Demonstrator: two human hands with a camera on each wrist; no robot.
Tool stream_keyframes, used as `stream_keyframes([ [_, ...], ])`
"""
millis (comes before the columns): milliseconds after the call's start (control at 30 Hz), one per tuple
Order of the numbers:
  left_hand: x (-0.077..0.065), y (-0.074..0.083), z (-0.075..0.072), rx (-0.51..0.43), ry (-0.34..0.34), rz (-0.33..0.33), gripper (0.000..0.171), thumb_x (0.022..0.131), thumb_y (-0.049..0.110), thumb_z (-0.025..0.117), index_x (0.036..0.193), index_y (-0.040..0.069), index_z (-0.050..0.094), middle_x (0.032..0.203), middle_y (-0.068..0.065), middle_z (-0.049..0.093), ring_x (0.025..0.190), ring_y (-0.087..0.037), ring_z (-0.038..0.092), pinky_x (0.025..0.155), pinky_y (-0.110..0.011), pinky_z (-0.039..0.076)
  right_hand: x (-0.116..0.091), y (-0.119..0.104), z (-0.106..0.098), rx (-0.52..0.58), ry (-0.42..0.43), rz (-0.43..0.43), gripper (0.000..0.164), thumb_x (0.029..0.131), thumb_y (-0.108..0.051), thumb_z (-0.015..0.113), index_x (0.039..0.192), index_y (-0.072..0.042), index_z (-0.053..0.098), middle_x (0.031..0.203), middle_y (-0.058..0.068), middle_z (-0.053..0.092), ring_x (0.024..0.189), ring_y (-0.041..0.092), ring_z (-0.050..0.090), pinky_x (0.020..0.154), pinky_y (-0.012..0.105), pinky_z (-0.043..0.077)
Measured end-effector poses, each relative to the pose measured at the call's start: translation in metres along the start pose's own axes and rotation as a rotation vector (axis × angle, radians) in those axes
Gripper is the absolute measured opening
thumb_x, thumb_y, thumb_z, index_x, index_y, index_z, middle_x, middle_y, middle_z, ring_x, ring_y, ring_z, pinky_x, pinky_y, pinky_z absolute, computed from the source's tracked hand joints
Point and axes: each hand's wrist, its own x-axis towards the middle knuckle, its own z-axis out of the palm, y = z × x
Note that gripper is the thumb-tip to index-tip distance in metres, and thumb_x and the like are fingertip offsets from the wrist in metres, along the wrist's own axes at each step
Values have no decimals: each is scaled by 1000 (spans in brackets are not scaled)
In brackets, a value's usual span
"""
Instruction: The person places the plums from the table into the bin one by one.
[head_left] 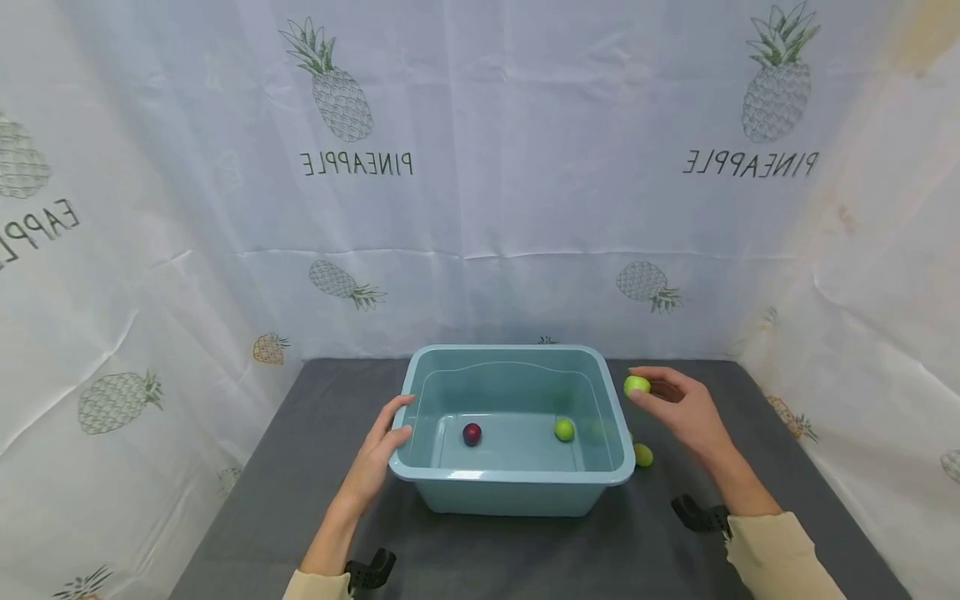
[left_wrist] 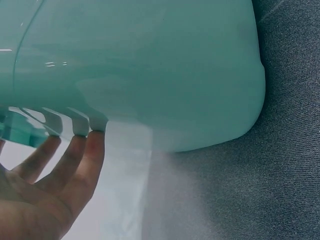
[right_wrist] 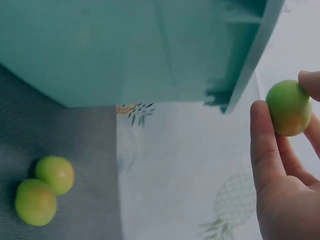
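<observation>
A light blue plastic basin (head_left: 517, 477) stands on the table. My left hand (head_left: 375, 454) grips its left rim; in the left wrist view several fingertips (left_wrist: 95, 142) touch the outer wall under the rim. My right hand (head_left: 686, 412) is raised beside the right rim, pinching a small round green fruit (right_wrist: 289, 108) with an orange blush between thumb and fingers. Inside the basin lie a dark red fruit (head_left: 472, 434), left of centre, and a green fruit (head_left: 564, 430), toward the right.
Two more green fruits, a nearer one (right_wrist: 36, 202) and one touching it (right_wrist: 56, 175), lie on the dark grey tabletop (head_left: 300, 500) right of the basin. White curtains (head_left: 487, 208) printed with pineapples hang behind and at both sides.
</observation>
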Motion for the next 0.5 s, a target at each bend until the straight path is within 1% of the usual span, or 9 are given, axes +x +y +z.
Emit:
stream_keyframes([
  [100,0,0,0,1,4,-3,44,108,25,43,152,22,40,163,-14,25,139,-40,38,99,-54,38,2,-12,1,21,-19,-2,43,97,-22,72,134,-3,62,128,5,64,110,4,61,86,21,50],
  [300,1,0,-1,-4,1,-10,44,108,25,43,152,22,40,163,-14,25,137,-40,39,98,-53,39,7,-34,1,-11,-52,16,47,98,-24,71,137,-1,59,136,15,58,111,2,58,89,19,48],
  [500,2,-1,-1,-1,0,-10,45,107,26,43,152,22,40,163,-13,26,137,-39,40,98,-52,39,14,-50,0,-20,-92,15,47,99,-27,69,138,-3,58,137,15,59,113,3,57,91,24,47],
])
